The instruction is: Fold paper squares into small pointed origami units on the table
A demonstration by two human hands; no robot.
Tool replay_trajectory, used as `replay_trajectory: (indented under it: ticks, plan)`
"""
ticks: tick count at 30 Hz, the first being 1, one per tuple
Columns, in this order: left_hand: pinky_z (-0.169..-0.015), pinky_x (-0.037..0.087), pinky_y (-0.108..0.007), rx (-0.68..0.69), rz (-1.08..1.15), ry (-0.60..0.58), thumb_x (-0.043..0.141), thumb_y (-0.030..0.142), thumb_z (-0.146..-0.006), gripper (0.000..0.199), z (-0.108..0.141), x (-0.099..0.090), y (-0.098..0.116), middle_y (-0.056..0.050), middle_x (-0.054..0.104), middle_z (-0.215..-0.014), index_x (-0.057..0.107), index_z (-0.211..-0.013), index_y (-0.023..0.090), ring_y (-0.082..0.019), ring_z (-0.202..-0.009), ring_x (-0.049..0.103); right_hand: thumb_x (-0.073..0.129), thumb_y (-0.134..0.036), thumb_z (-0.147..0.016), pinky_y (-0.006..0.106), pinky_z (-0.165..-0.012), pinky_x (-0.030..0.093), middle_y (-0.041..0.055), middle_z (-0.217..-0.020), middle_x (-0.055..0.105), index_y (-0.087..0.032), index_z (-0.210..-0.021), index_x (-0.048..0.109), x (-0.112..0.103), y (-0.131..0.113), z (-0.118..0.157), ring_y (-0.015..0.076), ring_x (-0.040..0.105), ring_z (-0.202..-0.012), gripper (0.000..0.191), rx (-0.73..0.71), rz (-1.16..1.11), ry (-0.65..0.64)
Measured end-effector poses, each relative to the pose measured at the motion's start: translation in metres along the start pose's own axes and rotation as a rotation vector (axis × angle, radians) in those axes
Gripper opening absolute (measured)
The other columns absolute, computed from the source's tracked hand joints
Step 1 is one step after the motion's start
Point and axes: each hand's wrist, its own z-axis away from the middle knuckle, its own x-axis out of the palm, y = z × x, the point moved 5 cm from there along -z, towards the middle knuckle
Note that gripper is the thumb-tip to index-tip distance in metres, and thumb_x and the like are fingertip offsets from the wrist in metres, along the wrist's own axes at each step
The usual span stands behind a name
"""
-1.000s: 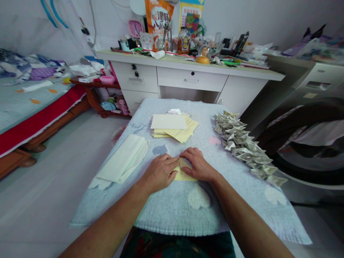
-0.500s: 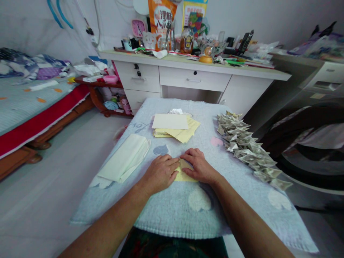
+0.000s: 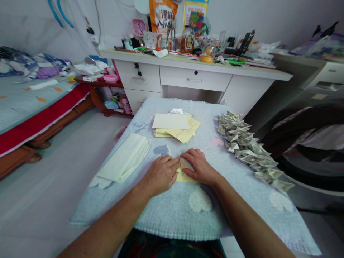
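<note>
A small sheet of yellow paper [image 3: 187, 176] lies on the cloth-covered table in front of me, with a folded flap showing near its upper part. My left hand [image 3: 162, 174] grips its left side, fingertips and thumb bent onto the paper. From the right, my right hand [image 3: 199, 165] holds it down, fingers curled over the top edge and thumb lower on the flap. The fingertips of both hands nearly meet at the top of the sheet. Part of the paper is hidden under the hands. Beyond them rests a stack of yellow paper [image 3: 185, 135] topped by a pale card [image 3: 170, 121].
Several folded paper pieces with pointed tips [image 3: 247, 148] stand in rows along the table's right side. A folded pale green bundle [image 3: 125, 157] lies at the left, and crumpled white tissue [image 3: 176, 111] behind the stack. A cluttered white desk [image 3: 193, 75] stands beyond; a washing machine [image 3: 322, 86] is at right.
The hands and the yellow paper hold almost the same place. The whole view has shifted very slightly; nothing was let go or newly taken.
</note>
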Motion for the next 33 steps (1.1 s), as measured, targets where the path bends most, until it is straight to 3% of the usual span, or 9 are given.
replay_trajectory:
  ticks: [11, 20, 33]
  plan:
    - [-0.083, 0.044, -0.04, -0.025, -0.068, 0.019, 0.055, 0.025, -0.087, 0.023, 0.0007, -0.001, 0.003, -0.007, 0.065, -0.115, 0.062, -0.108, 0.019, -0.022, -0.099, 0.054, 0.061, -0.035, -0.083, 0.041, -0.089, 0.033, 0.0088, -0.109, 0.049, -0.025, -0.126, 0.056, -0.0004, -0.0016, 0.0008, 0.0246, 0.04, -0.1, 0.045, -0.016, 0.005, -0.033]
    - [-0.078, 0.045, -0.038, 0.06, -0.098, 0.037, 0.048, 0.019, -0.09, 0.021, 0.0014, -0.0001, 0.0055, -0.008, 0.066, -0.105, 0.062, -0.105, 0.016, -0.021, -0.094, 0.056, 0.06, -0.037, -0.083, 0.041, -0.09, 0.032, 0.0092, -0.111, 0.048, -0.024, -0.128, 0.054, 0.0004, -0.0022, 0.0012, 0.0248, 0.04, -0.102, 0.047, -0.022, 0.035, -0.04]
    - [-0.079, 0.047, -0.038, 0.027, -0.116, 0.037, 0.044, 0.019, -0.092, 0.023, 0.0027, 0.004, 0.0055, -0.008, 0.066, -0.101, 0.062, -0.107, 0.016, -0.021, -0.093, 0.058, 0.057, -0.039, -0.086, 0.042, -0.089, 0.032, 0.0087, -0.11, 0.047, -0.029, -0.13, 0.054, -0.0001, -0.0034, 0.0007, 0.0251, 0.039, -0.101, 0.045, -0.031, 0.037, -0.058]
